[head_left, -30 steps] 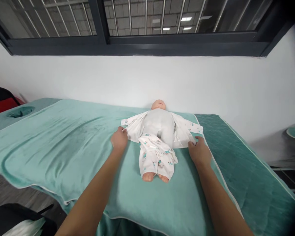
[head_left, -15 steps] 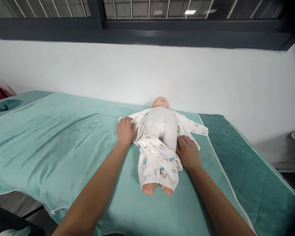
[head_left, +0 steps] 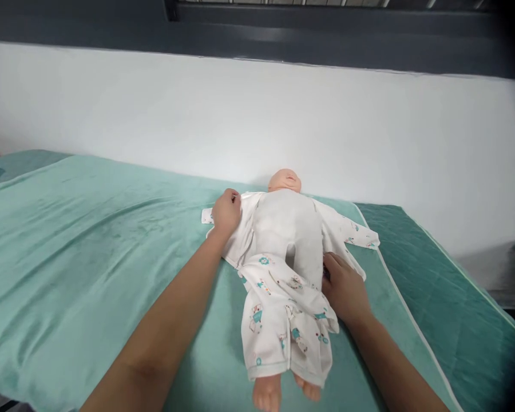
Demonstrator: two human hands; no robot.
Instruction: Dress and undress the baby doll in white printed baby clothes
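Since half a second ago the left hand [head_left: 226, 213] has slid up from the doll's flank to the shoulder of the open shirt [head_left: 241, 240], while the right hand [head_left: 344, 289] stays at the hip. The doll [head_left: 289, 229] lies on its back on a pale green towel [head_left: 90, 240] spread over the bed [head_left: 438, 303], with its head close to the white wall [head_left: 257, 114] and its feet toward the near edge. To the left a broad stretch of towel lies open. To the right the towel's white-piped edge runs just beside the right hand, with the darker quilted bed cover beyond. The left grip is curled closed on the shirt panel beside the doll's shoulder. The right hand rests against the doll's hip at the top of the printed trousers [head_left: 283, 320], and I cannot tell whether its fingers pinch cloth.
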